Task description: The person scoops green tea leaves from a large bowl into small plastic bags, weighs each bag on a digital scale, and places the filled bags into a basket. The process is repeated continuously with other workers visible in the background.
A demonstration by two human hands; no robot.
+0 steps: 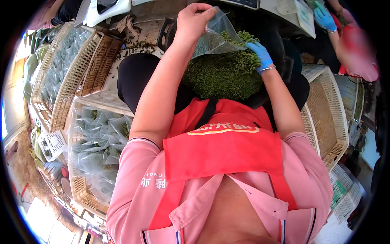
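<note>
Closest, my red apron [227, 150] hung below the black tub's rim [280, 44], heaped with green sprigs [223, 75]. Beyond, at two o'clock, my blue-gloved right hand [260, 55] closed on sprigs at the mouth of a clear plastic bag [217, 38]. Farthest, at twelve o'clock, my bare left hand [193, 20] pinched the bag's top edge.

Black basin [280, 44] mostly under green sprigs [223, 75]; co-worker's gloved hand [324, 17] cut by top edge.
</note>
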